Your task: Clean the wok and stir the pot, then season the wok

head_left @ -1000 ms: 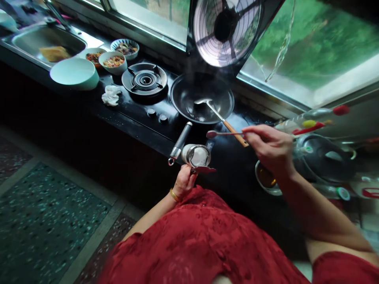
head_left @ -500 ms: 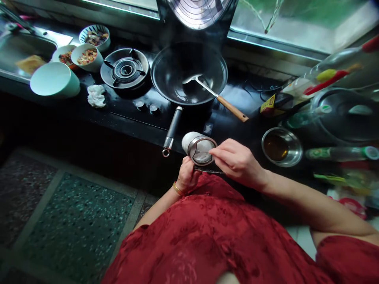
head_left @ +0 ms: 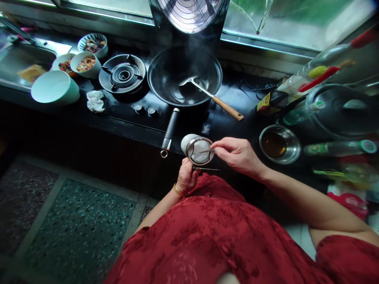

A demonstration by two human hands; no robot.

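Observation:
My left hand point(head_left: 187, 177), with a gold bangle at the wrist, is closed around a small seasoning jar point(head_left: 188, 142). The jar is tipped with its metal-rimmed mouth towards me, and white grains show inside. A thin lid point(head_left: 207, 169), seen edge-on, stands out below the mouth. My right hand point(head_left: 237, 156) pinches the thin handle of a small spoon point(head_left: 206, 151), whose other end is inside the jar's mouth. Beyond them a black wok point(head_left: 162, 81) sits on the stove. A wooden-handled spatula point(head_left: 226, 107) rests in it, its handle over the rim.
The wok's handle point(head_left: 171, 128) juts towards me, left of the jar. A metal bowl of brown liquid point(head_left: 296, 156) and a green bottle point(head_left: 334, 148) are at right. Left are a bare burner point(head_left: 134, 81), crumpled tissue point(head_left: 95, 101), several bowls and a sink point(head_left: 17, 82).
My right hand has drawn back slightly from the jar's mouth, so more of the spoon handle shows. Steam above the wok is plainer. The whole view has shifted a little.

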